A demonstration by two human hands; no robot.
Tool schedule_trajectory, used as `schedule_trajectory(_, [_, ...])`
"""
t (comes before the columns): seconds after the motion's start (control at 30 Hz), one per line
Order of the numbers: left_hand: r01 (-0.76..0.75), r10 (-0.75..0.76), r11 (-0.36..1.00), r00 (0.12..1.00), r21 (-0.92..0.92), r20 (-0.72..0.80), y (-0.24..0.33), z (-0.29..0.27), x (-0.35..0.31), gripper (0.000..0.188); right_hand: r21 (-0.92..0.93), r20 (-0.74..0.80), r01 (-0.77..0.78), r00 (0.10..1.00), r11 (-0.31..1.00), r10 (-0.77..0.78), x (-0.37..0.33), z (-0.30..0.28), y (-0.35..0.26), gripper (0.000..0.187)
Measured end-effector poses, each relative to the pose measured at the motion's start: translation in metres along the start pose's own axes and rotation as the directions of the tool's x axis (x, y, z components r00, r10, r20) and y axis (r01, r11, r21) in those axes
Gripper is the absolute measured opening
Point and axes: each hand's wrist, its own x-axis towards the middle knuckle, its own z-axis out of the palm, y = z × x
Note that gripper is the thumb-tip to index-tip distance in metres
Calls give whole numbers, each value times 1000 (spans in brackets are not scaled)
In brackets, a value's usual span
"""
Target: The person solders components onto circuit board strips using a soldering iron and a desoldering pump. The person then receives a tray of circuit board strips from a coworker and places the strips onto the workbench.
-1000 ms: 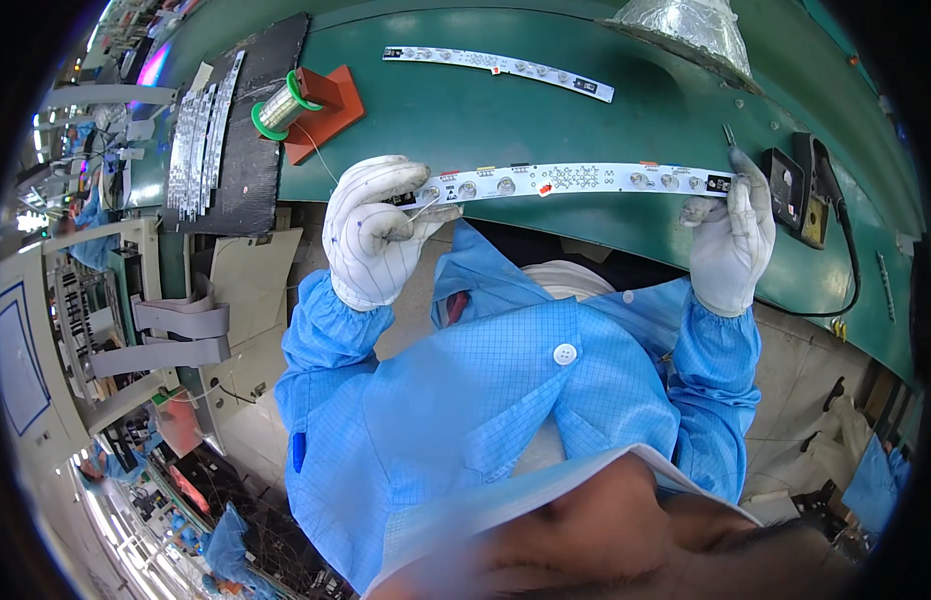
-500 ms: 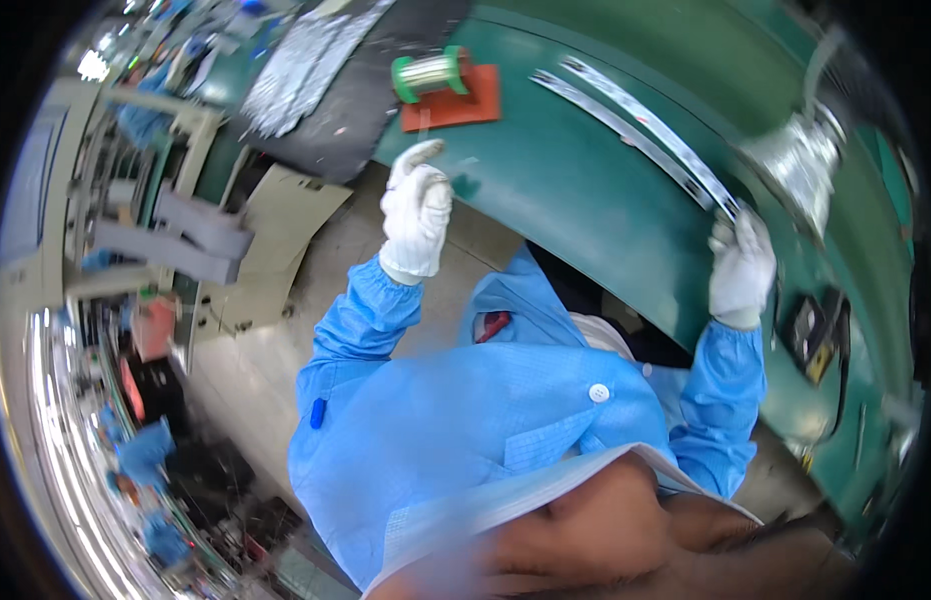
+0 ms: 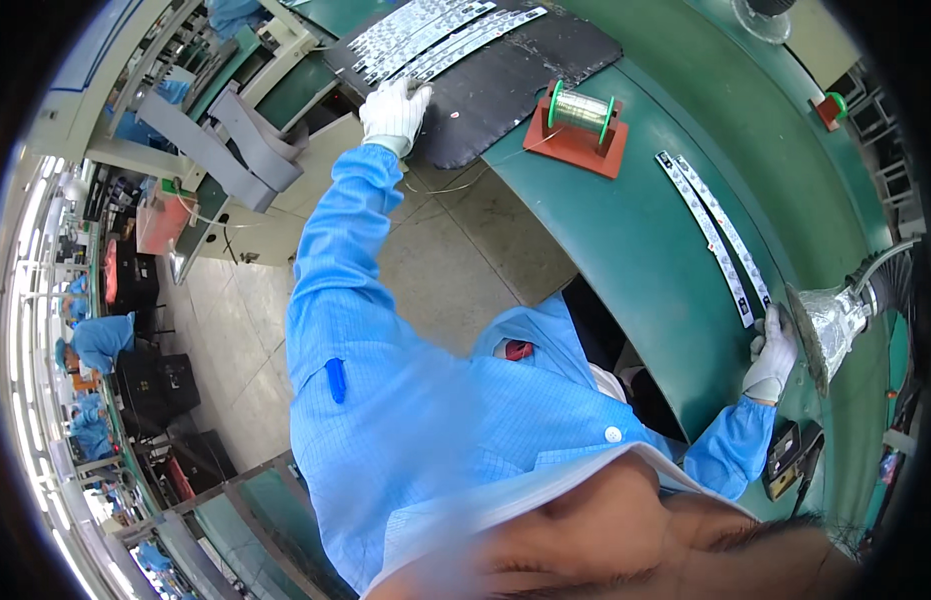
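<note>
My left hand [image 3: 393,115], in a white glove, is at the near ends of several narrow light-coloured strips [image 3: 465,42] on a black mat. Its fingers are partly spread and touch or nearly touch a strip end; no strip is lifted. On the green bench at the right, two slim circuit board strips [image 3: 713,240] with rows of small parts lie side by side. My gloved right hand [image 3: 771,358] has its fingers closed at the near end of the outer strip [image 3: 727,228], which it pinches while the strip stays on the bench.
A spool of solder wire [image 3: 582,108] sits on a red-brown stand [image 3: 575,148], its wire trailing left. A foil-wrapped funnel [image 3: 830,325] on a flexible hose stands beside my right hand. The black mat [image 3: 505,75] overhangs the bench edge. Other people in blue work far left.
My left hand has moved from beside the solder spool out to the strips on the black mat. My right hand stays at the strip's end. The view has turned leftward.
</note>
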Motion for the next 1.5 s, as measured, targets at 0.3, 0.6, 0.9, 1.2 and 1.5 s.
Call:
schedule_trajectory(0.3, [92,-269,882,904,-462,-334,-16,-12,28,68,-571,73,345,925,745,-373,39,-4,25,55])
schedule_trajectory(0.6, [72,-649,455,709,-888,-275,-82,-14,69,54,-533,-159,277,895,799,-416,6,-12,26,47])
schedule_trajectory(0.9, [521,-598,775,422,358,681,-241,-24,-10,49,-546,-227,338,821,767,-523,-19,-20,59,38])
schedule_trajectory(1.2, [326,-328,944,922,48,205,-149,45,89,61,-574,-219,358,800,737,-559,-18,-14,58,35])
schedule_trajectory(1.5, [600,-605,795,795,83,47,-78,34,114,77,-633,-177,307,836,710,-519,-16,-15,63,29])
